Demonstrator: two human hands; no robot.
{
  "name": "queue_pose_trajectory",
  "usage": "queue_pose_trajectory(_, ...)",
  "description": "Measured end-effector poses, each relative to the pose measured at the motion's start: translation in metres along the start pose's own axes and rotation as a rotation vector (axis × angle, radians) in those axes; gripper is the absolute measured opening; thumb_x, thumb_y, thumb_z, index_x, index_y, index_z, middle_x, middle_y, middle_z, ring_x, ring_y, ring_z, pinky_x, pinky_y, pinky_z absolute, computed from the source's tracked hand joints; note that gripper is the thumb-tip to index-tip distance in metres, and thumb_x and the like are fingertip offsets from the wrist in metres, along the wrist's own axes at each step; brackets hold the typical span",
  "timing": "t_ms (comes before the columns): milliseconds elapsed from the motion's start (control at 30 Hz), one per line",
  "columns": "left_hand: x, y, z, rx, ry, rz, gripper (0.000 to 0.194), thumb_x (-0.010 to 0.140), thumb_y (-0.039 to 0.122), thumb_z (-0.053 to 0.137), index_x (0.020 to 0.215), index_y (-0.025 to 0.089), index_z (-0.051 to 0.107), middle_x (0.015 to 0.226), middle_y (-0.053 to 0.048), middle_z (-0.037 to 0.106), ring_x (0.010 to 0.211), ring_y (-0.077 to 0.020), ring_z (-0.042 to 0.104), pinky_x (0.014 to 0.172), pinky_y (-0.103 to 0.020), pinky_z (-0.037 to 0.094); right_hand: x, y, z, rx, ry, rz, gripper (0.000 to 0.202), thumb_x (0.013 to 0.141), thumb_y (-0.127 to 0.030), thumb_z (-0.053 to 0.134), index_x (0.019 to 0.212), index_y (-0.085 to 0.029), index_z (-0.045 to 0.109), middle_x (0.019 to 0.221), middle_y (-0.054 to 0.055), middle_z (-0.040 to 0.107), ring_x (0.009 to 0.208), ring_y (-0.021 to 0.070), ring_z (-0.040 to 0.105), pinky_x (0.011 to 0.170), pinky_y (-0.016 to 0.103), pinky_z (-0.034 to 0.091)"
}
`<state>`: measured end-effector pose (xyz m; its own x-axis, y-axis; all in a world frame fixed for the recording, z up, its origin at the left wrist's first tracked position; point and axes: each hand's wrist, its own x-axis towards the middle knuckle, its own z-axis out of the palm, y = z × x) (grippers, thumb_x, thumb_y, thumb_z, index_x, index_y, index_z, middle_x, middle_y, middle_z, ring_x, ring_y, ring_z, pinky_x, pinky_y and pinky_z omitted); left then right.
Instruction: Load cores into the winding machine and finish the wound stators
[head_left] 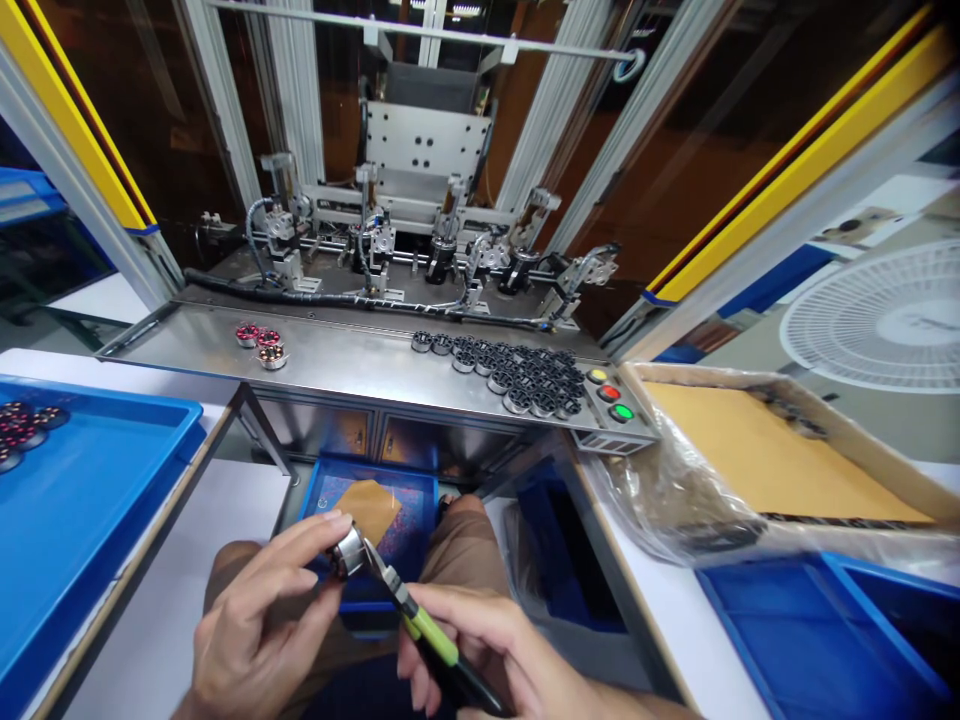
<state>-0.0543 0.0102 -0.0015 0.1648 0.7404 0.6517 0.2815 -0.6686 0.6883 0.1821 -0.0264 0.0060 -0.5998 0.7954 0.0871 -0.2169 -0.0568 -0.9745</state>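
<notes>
Between the thumb and fingers of my left hand (262, 615) is a small round metal part (349, 552), tilted on its side above my lap. My right hand (487, 640) is wrapped round green-and-black cutting pliers (435, 635), whose jaw tips touch or nearly touch the edge of the part. Many black-and-silver round parts (525, 375) are grouped on the right of the steel bench (352, 365). A few round parts with red or copper windings (268, 345) stand on its left.
A machine with fixtures (446, 245) stands behind the bench. Yellow, red and green buttons (611, 393) sit at its right end. On the left is a blue tray (90, 500) with wound parts, on the right a plastic-lined box (780, 450). A blue bin (420, 500) is below.
</notes>
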Motion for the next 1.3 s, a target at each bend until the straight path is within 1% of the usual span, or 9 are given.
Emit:
queue_pose_trajectory(267,0.0,-0.002,0.0,-0.021,0.001,-0.028,0.046,0.077,-0.006,0.065,0.106,0.029,0.053,0.113,-0.001,0.078,0.108,-0.0196,0.073,0.095,-0.032,0.06,0.004,0.003,0.003,-0.023,0.051,0.001,0.064,0.083,-0.034,0.064,0.144,-0.025,0.05,0.096,0.008,0.062,0.07,0.014,0.059,0.066,0.031,0.052)
queue_pose_trajectory(500,-0.002,-0.004,-0.002,-0.022,-0.005,-0.026,0.048,0.077,-0.006,0.065,0.107,0.029,0.053,0.113,-0.002,0.078,0.109,-0.0208,0.072,0.096,-0.034,0.059,0.005,0.002,0.004,-0.031,0.059,0.032,0.064,0.084,-0.043,0.066,0.143,-0.022,0.052,0.097,0.01,0.063,0.072,0.015,0.06,0.066,0.033,0.053)
queue_pose_trajectory(633,-0.002,-0.005,-0.002,-0.032,-0.017,-0.018,0.049,0.078,-0.007,0.063,0.108,0.029,0.052,0.115,-0.001,0.077,0.11,-0.0201,0.072,0.097,-0.033,0.059,0.003,0.005,0.003,-0.01,0.073,0.029,0.063,0.082,-0.031,0.064,0.143,-0.024,0.051,0.097,0.009,0.063,0.072,0.0141,0.061,0.066,0.032,0.054)
queue_pose_trajectory(767,-0.001,-0.004,-0.002,-0.02,-0.023,-0.026,0.048,0.078,-0.007,0.063,0.107,0.029,0.052,0.115,-0.001,0.077,0.11,-0.0201,0.072,0.097,-0.033,0.059,0.003,0.007,0.004,-0.02,0.077,0.001,0.072,0.073,-0.013,0.06,0.143,-0.027,0.051,0.097,0.007,0.064,0.071,0.0128,0.061,0.066,0.03,0.054)
queue_pose_trajectory(900,0.0,-0.001,-0.002,0.014,-0.025,-0.031,0.046,0.078,-0.006,0.064,0.107,0.029,0.052,0.114,-0.001,0.078,0.109,-0.0193,0.072,0.097,-0.032,0.059,0.005,0.008,0.004,-0.045,0.103,0.035,0.073,0.069,-0.012,0.058,0.141,-0.023,0.054,0.094,0.007,0.064,0.069,0.0126,0.06,0.063,0.028,0.053)
queue_pose_trajectory(1067,0.001,-0.001,-0.003,0.059,-0.029,-0.005,0.045,0.078,-0.005,0.065,0.107,0.028,0.053,0.111,-0.002,0.079,0.106,-0.0192,0.073,0.095,-0.031,0.06,0.006,0.009,0.004,-0.072,0.094,0.017,0.071,0.068,-0.013,0.06,0.138,-0.02,0.057,0.078,0.001,0.059,0.057,0.0081,0.051,0.053,0.021,0.044)
queue_pose_trajectory(1167,0.0,-0.003,-0.002,0.074,-0.018,0.021,0.047,0.076,-0.006,0.067,0.107,0.027,0.055,0.111,-0.002,0.079,0.105,-0.0184,0.074,0.095,-0.029,0.059,0.008,0.006,0.005,-0.145,0.153,0.07,0.065,0.067,-0.011,0.06,0.131,-0.017,0.063,0.07,-0.003,0.054,0.056,0.0076,0.046,0.052,0.021,0.038)
queue_pose_trajectory(1233,-0.001,-0.005,0.001,0.038,0.002,-0.004,0.047,0.075,-0.007,0.068,0.105,0.027,0.056,0.112,-0.002,0.079,0.106,-0.0183,0.073,0.096,-0.03,0.059,0.007,0.006,0.006,-0.155,0.209,0.106,0.067,0.067,-0.009,0.06,0.134,-0.019,0.061,0.077,-0.001,0.058,0.061,0.0086,0.05,0.056,0.022,0.042)
queue_pose_trajectory(1300,-0.001,-0.005,0.002,-0.101,0.067,-0.109,0.044,0.077,-0.005,0.069,0.104,0.027,0.055,0.112,-0.001,0.079,0.107,-0.0188,0.073,0.095,-0.03,0.059,0.003,0.01,0.005,-0.121,0.244,0.087,0.072,0.069,-0.008,0.061,0.139,-0.023,0.055,0.093,0.004,0.064,0.071,0.0117,0.059,0.064,0.026,0.049)
